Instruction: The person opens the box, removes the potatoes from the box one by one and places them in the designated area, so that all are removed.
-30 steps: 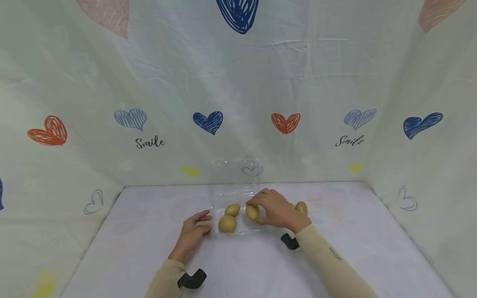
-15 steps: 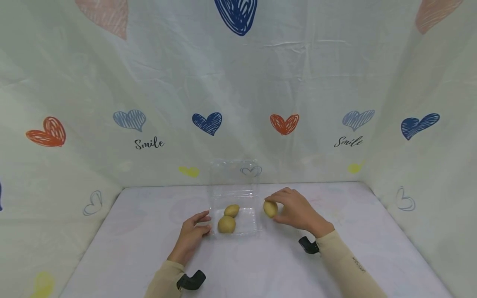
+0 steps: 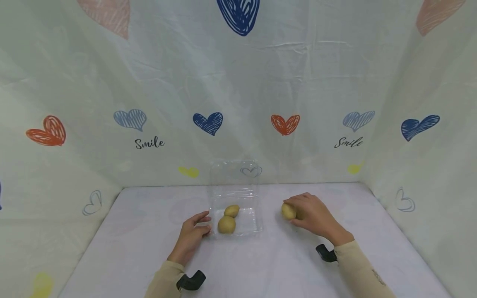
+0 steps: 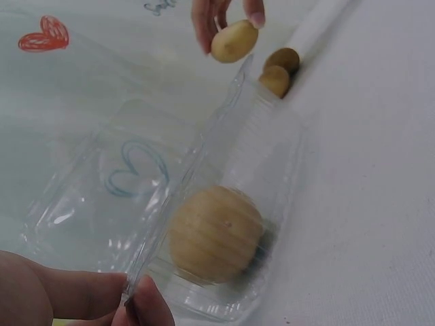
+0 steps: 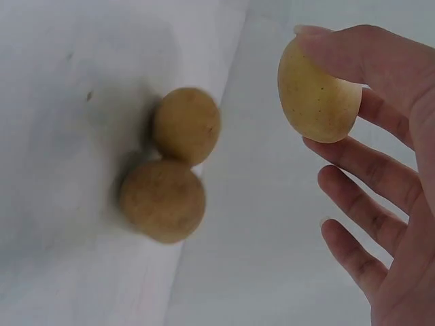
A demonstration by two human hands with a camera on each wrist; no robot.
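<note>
A clear plastic clamshell box [image 3: 247, 221] stands with its lid [image 3: 232, 178] raised at the back. Two potatoes lie in it, a large one [image 3: 226, 224] in front and a smaller one [image 3: 232, 211] behind. My left hand [image 3: 191, 236] pinches the box's left rim between thumb and finger. To the right of the box, my right hand [image 3: 316, 217] holds a potato [image 5: 319, 92] between thumb and fingertips, above the table. Beside that hand, two more potatoes touch each other on the table, one paler [image 5: 187, 125] and one browner [image 5: 163, 202]; the head view hides them behind the hand.
A white table [image 3: 238, 269] carries everything. Behind it hangs a pale curtain [image 3: 238, 82] printed with hearts. Black camera mounts sit on the left wrist [image 3: 191, 280] and the right wrist [image 3: 326, 253].
My right hand has carried its potato from over the box out to the right, covering the table potatoes from the head view. My left hand has stayed on the rim.
</note>
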